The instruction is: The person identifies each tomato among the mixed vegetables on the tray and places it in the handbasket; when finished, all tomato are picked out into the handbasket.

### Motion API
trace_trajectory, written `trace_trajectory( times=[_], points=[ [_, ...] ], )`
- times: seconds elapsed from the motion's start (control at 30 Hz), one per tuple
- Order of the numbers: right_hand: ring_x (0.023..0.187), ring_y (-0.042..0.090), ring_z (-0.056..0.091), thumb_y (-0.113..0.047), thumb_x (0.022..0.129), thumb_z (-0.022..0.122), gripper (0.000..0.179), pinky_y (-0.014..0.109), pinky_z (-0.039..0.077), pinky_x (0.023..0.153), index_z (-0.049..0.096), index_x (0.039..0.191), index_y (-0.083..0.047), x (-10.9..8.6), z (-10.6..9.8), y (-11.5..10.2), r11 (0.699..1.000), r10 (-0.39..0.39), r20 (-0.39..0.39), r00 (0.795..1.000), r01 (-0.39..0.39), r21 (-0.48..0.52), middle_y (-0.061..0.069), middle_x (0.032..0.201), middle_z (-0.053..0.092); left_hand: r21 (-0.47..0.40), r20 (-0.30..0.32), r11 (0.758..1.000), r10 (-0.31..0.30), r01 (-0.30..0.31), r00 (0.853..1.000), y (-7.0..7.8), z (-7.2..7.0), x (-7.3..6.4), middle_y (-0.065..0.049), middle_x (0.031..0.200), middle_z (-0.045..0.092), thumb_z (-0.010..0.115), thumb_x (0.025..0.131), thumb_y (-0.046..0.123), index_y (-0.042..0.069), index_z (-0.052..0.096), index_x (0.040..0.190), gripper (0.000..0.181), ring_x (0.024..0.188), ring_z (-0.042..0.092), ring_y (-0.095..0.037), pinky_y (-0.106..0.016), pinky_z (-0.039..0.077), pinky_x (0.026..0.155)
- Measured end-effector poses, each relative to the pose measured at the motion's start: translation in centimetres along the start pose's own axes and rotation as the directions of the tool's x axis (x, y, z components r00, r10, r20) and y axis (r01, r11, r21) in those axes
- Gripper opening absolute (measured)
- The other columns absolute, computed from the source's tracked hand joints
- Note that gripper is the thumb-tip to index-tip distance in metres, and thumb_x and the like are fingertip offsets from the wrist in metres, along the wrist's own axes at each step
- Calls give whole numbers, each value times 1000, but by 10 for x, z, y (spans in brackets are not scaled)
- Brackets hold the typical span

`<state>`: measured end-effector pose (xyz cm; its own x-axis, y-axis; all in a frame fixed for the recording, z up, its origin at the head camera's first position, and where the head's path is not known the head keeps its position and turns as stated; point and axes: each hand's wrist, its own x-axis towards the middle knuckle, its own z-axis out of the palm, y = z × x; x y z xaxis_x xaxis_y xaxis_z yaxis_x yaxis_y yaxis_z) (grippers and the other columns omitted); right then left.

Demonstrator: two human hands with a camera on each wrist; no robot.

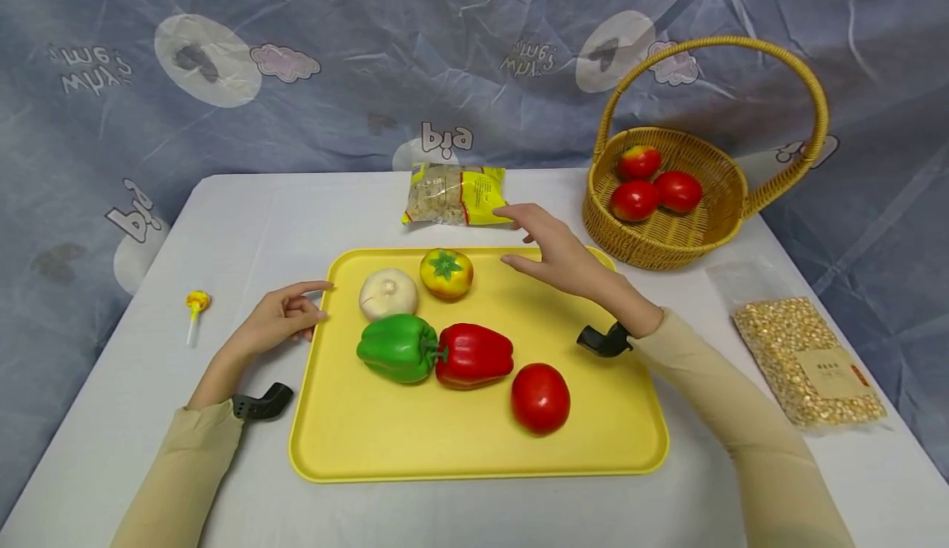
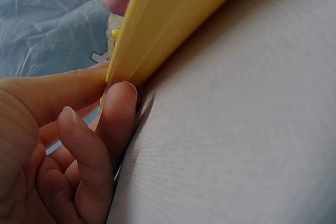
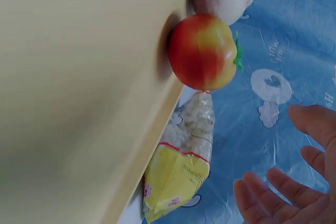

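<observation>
My left hand [image 1: 268,320] is at the left edge of the yellow tray [image 1: 415,449]; in the left wrist view its fingers [image 2: 119,111] pinch the tray rim. Over the tray's back right part, my right hand [image 1: 559,253] hovers with fingers spread, holding nothing. Its fingertips are near a yellow-and-clear bag [image 1: 452,195] behind the tray. On the tray lie a pale round bulb [image 1: 389,294], a yellow-red fruit with green leaves [image 1: 446,274], a green bell pepper [image 1: 396,348], a red bell pepper [image 1: 474,356] and a tomato-like red fruit [image 1: 540,399].
A wicker basket [image 1: 667,253] with a tall handle stands at the back right, with three red fruits [image 1: 634,200] inside. Right of the tray lies a bag of corn kernels [image 1: 804,358]. A lollipop [image 1: 197,302] lies at the left. Patterned cloth [image 1: 356,53] hangs behind the table.
</observation>
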<state>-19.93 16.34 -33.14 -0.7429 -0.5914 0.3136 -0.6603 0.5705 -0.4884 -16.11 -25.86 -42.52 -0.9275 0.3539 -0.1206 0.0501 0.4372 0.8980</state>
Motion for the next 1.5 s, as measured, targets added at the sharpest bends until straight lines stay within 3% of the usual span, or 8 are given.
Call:
trace_trajectory(
  times=[0.37,0.53,0.67,0.97,1.3,1.5],
  points=[
    [114,28,51,-22,86,69,62,41,47,95,41,139,-11,14,27,-6,1000,-1,174,985,-4,29,11,137,47,-22,9,1000,4,-4,1000,-4,2,-1,11,69,61,61,91,12,-1,43,136,50,52,54,-5,-23,43,46],
    [126,26,45,-24,85,70,63,42,42,104,41,139,-10,20,42,-8,1000,-19,228,974,14,22,10,140,43,-13,1,1000,11,-11,1000,-6,2,-2,12,68,61,61,91,11,0,44,135,49,52,54,-5,-22,43,46],
    [127,23,43,-25,84,70,63,41,37,110,42,138,-11,25,51,-8,998,-59,241,969,55,20,9,137,44,-5,-2,1000,3,-3,1000,-6,1,-2,12,68,61,61,90,12,0,44,135,49,52,54,-5,-22,43,46],
    [124,23,45,-26,84,71,65,39,38,108,41,140,-13,30,58,-8,997,-76,270,960,74,16,10,135,44,-24,15,1000,17,-17,1000,-3,1,-3,12,69,62,60,91,10,-3,42,135,50,52,54,-5,-22,43,46],
    [125,24,45,-28,84,71,63,40,39,107,42,139,-18,35,58,-7,999,-37,350,936,44,-11,11,137,43,-20,14,1000,13,-12,1000,2,1,-1,11,70,62,60,91,11,-2,42,137,51,52,54,-5,-22,43,46],
    [123,21,47,-26,82,73,63,39,40,107,43,137,-16,37,60,-6,1000,-27,352,936,29,0,8,135,47,-20,14,1000,13,-12,1000,2,2,-1,11,70,62,60,91,11,-2,42,136,50,52,55,-5,-22,43,47]
  ],
)
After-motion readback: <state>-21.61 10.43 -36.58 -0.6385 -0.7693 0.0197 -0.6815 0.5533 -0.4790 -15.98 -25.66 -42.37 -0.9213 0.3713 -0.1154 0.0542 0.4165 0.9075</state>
